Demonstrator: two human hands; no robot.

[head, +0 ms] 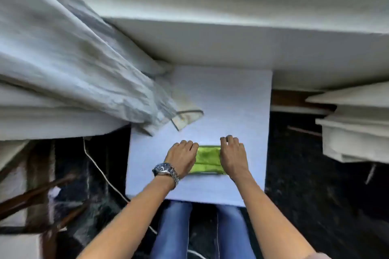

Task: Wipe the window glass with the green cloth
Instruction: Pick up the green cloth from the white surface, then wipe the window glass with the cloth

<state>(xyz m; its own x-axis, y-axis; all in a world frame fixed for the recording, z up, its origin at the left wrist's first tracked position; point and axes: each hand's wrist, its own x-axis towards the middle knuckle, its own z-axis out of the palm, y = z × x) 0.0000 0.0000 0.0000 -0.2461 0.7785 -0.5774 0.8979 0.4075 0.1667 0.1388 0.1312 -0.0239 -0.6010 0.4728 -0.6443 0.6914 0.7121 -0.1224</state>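
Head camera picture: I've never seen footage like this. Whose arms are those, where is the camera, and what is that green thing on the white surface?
No machine here: a person wears a wide-angle camera on the head, looking down at their own arms. The left hand, with a wristwatch, and the right hand both rest on the ends of a folded green cloth. It lies flat on a small white table; nothing is lifted. A pale curtain hangs on the left, its hem touching the table. Above is a white window sill. The blue below is the person's jeans.
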